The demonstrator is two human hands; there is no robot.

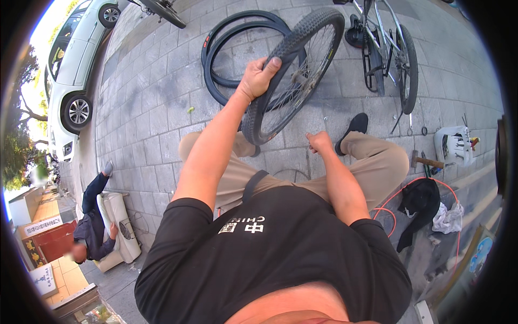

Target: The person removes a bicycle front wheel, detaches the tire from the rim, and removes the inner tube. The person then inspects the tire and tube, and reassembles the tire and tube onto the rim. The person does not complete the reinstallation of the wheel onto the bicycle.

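A bicycle wheel [295,81] with a knobby black tire stands tilted between my spread legs. My left hand [259,78] is closed around the tire on the wheel's upper left side. Close to the wheel's lower right, my right hand [319,142] hangs over the paving with its fingers curled together. Whatever those fingers hold, if anything, is too small to make out. Two loose black tires [208,65] lie overlapping on the ground behind the wheel, which partly covers them.
An upturned bicycle [377,48] stands at the far right. Beside my left knee's opposite side lie a hammer [429,161], a white tool bin [454,146], a red hose [393,216] and a black cloth [420,202]. A person sits on an armchair [120,227] at left; cars [75,59] are parked beyond.
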